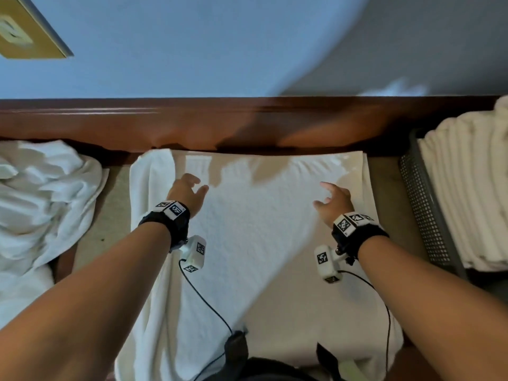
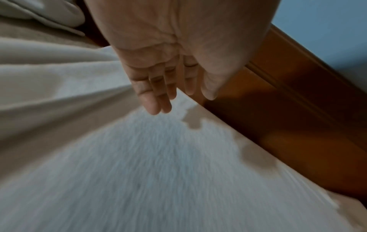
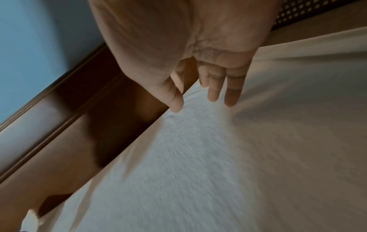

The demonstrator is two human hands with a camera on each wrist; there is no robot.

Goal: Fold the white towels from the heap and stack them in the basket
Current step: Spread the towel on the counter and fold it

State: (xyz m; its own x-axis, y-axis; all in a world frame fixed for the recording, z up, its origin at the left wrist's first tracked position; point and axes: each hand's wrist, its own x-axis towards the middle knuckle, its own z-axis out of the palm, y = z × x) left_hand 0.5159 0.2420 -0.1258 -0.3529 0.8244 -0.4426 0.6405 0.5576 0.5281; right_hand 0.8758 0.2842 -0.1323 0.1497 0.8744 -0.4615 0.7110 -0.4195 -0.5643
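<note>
A white towel (image 1: pixel 255 243) lies spread flat in front of me, its far edge against a wooden rail. My left hand (image 1: pixel 188 189) hovers over the towel's far left part with fingers straight and loosely spread, holding nothing; the left wrist view shows that left hand (image 2: pixel 168 91) just above the towel (image 2: pixel 149 172). My right hand (image 1: pixel 334 200) hovers over the far right part, also spread and empty. In the right wrist view the right hand (image 3: pixel 208 94) is a little above the towel (image 3: pixel 198 172). A heap of crumpled white towels (image 1: pixel 41 193) lies at the left. A dark mesh basket (image 1: pixel 423 204) at the right holds folded towels (image 1: pixel 467 188).
A reddish-brown wooden rail (image 1: pixel 220 122) runs along the far side under a blue wall (image 1: pixel 192 45). A beige surface (image 1: pixel 110 215) shows between the towel and the heap. Cables (image 1: pixel 209 306) run from the wrist cameras back toward my body.
</note>
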